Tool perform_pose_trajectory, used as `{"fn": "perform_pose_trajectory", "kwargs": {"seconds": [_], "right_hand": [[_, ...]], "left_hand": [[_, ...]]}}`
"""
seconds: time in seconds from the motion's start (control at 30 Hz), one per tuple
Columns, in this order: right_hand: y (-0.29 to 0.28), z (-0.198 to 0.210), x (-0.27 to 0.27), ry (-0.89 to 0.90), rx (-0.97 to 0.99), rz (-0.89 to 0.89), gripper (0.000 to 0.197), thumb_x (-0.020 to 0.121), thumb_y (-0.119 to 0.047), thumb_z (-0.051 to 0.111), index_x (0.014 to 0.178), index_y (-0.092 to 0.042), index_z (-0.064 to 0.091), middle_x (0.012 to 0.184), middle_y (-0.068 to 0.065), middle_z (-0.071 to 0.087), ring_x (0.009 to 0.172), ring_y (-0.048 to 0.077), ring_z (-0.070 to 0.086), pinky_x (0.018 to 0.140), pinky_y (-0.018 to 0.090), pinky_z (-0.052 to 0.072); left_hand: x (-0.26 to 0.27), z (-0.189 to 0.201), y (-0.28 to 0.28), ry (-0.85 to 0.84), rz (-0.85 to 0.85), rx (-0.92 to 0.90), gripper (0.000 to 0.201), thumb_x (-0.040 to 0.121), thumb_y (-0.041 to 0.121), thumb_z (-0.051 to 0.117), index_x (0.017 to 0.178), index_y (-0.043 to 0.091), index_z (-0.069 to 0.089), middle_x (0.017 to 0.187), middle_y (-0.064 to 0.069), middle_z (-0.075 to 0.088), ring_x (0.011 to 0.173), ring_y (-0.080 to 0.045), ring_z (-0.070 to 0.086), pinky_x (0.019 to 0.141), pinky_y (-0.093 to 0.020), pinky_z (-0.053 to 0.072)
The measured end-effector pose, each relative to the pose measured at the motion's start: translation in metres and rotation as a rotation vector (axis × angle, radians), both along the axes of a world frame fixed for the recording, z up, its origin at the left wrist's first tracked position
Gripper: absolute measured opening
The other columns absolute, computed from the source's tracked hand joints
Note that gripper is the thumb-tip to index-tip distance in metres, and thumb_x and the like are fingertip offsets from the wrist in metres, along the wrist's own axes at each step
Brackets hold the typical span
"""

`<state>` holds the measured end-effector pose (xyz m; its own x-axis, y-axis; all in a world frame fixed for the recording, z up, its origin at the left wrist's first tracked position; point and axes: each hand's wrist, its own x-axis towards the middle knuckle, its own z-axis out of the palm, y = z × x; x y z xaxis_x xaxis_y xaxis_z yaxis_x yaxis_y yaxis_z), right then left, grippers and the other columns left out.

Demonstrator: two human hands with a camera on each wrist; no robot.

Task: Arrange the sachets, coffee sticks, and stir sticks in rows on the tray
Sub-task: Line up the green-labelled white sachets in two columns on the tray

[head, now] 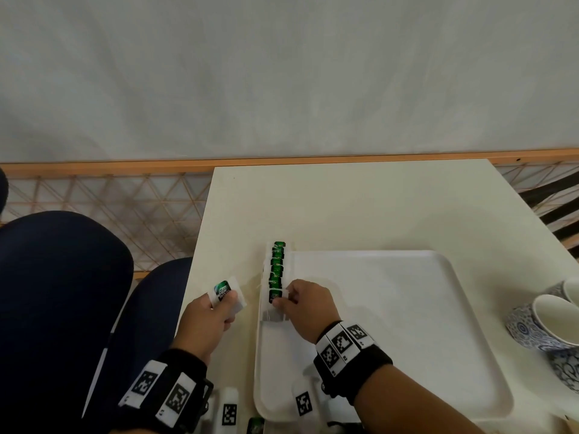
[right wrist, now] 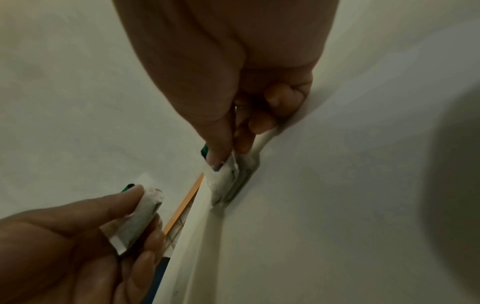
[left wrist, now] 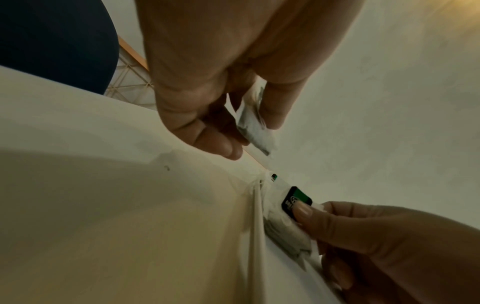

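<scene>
Two hands grip sachets — the right hand [head: 305,308] pinches the nearest sachet [head: 275,295] of the row along the tray's [head: 407,324] left edge; the left hand [head: 206,321] holds a spare sachet [head: 226,294] just left, over the bench [head: 360,208].

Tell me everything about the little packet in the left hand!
The sachet is a small white, papery tea-bag-like packet with a shiny green and black tag on top. The left hand pinches it between thumb and fingers, holding it in the air over the table's left edge, beside the tray. Only the hand touches it.
</scene>
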<state>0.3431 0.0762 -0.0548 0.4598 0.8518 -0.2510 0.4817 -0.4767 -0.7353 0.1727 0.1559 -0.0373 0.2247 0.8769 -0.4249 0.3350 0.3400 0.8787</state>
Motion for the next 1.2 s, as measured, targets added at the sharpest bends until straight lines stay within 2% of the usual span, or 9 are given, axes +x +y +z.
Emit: {"fn": "perform_pose_trajectory", "kwargs": {"seconds": [0.23, 0.43, 0.5, 0.57, 0.7, 0.83, 0.93, 1.07, 1.2], "right_hand": [[0.003, 0.001, -0.003, 0.030, -0.017, -0.065, 0.028, 0.082, -0.037, 0.070, 0.083, -0.022, 0.047, 0.080, -0.003, 0.060, 0.075, 0.017, 0.057, 0.068, 0.030, 0.050], [-0.002, 0.011, -0.004, 0.100, 0.143, -0.074, 0.037, 0.087, -0.057, 0.058, 0.094, -0.021, 0.052, 0.073, -0.010, 0.057, 0.068, 0.004, 0.054, 0.064, 0.018, 0.043], [-0.008, 0.016, -0.007, 0.137, 0.165, 0.048, 0.030, 0.090, -0.055, 0.056, 0.089, -0.025, 0.059, 0.074, -0.014, 0.060, 0.069, -0.004, 0.054, 0.063, 0.009, 0.039], [-0.013, 0.018, -0.009, 0.141, 0.160, 0.133, 0.019, 0.090, -0.044, 0.062, 0.076, -0.031, 0.059, 0.068, -0.015, 0.059, 0.063, -0.008, 0.053, 0.059, 0.006, 0.037], [-0.020, 0.009, -0.004, 0.080, 0.119, 0.087, 0.024, 0.089, -0.035, 0.065, 0.068, -0.026, 0.058, 0.060, -0.010, 0.053, 0.056, 0.000, 0.048, 0.055, 0.011, 0.035], [-0.023, 0.000, 0.000, 0.013, 0.020, 0.054, 0.036, 0.090, -0.037, 0.063, 0.062, -0.019, 0.049, 0.061, -0.003, 0.052, 0.057, 0.009, 0.043, 0.055, 0.019, 0.035], [-0.019, 0.000, -0.005, 0.025, -0.009, 0.023, 0.029, 0.089, -0.036, 0.064, 0.071, -0.013, 0.058, 0.073, 0.005, 0.065, 0.066, 0.014, 0.054, 0.061, 0.022, 0.042], [-0.016, 0.000, -0.011, 0.013, -0.024, -0.059, 0.019, 0.088, -0.036, 0.062, 0.080, -0.022, 0.053, 0.077, -0.007, 0.059, 0.069, 0.007, 0.052, 0.055, 0.013, 0.035], [-0.016, 0.000, -0.015, 0.013, -0.034, -0.122, 0.022, 0.086, -0.036, 0.062, 0.088, -0.020, 0.046, 0.076, -0.003, 0.058, 0.064, 0.010, 0.051, 0.053, 0.019, 0.037]], "left_hand": [[0.001, 0.003, -0.007, 0.058, -0.077, 0.011, 0.013, 0.095, 0.021, 0.057, 0.086, 0.017, 0.064, 0.086, -0.009, 0.065, 0.078, -0.021, 0.059, 0.079, -0.038, 0.051], [0.009, 0.012, -0.013, 0.029, -0.224, -0.017, 0.018, 0.099, 0.017, 0.050, 0.092, 0.015, 0.066, 0.093, -0.008, 0.069, 0.088, -0.023, 0.064, 0.079, -0.034, 0.054], [0.010, 0.011, -0.014, 0.024, -0.274, -0.015, 0.017, 0.096, 0.018, 0.055, 0.090, 0.013, 0.070, 0.084, -0.004, 0.072, 0.084, -0.022, 0.066, 0.081, -0.038, 0.056], [0.012, 0.012, -0.019, 0.039, -0.359, -0.007, 0.018, 0.095, 0.018, 0.059, 0.083, 0.014, 0.071, 0.067, 0.004, 0.069, 0.069, -0.011, 0.063, 0.068, -0.029, 0.051], [0.014, 0.010, -0.024, 0.156, -0.383, 0.067, 0.020, 0.088, 0.018, 0.067, 0.068, 0.021, 0.069, 0.061, 0.005, 0.066, 0.061, -0.009, 0.057, 0.065, -0.027, 0.047], [0.010, 0.006, -0.021, 0.238, -0.303, 0.101, 0.006, 0.087, 0.013, 0.064, 0.083, 0.016, 0.066, 0.076, -0.003, 0.068, 0.070, -0.018, 0.061, 0.076, -0.038, 0.054], [0.009, 0.004, -0.019, 0.280, -0.281, 0.088, 0.008, 0.087, 0.011, 0.062, 0.087, 0.019, 0.063, 0.085, -0.006, 0.066, 0.077, -0.022, 0.063, 0.079, -0.040, 0.056], [0.010, 0.002, -0.021, 0.369, -0.314, 0.102, 0.016, 0.084, 0.017, 0.066, 0.093, 0.025, 0.055, 0.090, -0.003, 0.061, 0.082, -0.018, 0.061, 0.071, -0.029, 0.051], [0.016, 0.009, -0.032, 0.470, -0.441, 0.232, 0.033, 0.082, 0.028, 0.072, 0.100, 0.025, 0.045, 0.089, 0.005, 0.052, 0.078, -0.007, 0.052, 0.060, -0.017, 0.039]]}}
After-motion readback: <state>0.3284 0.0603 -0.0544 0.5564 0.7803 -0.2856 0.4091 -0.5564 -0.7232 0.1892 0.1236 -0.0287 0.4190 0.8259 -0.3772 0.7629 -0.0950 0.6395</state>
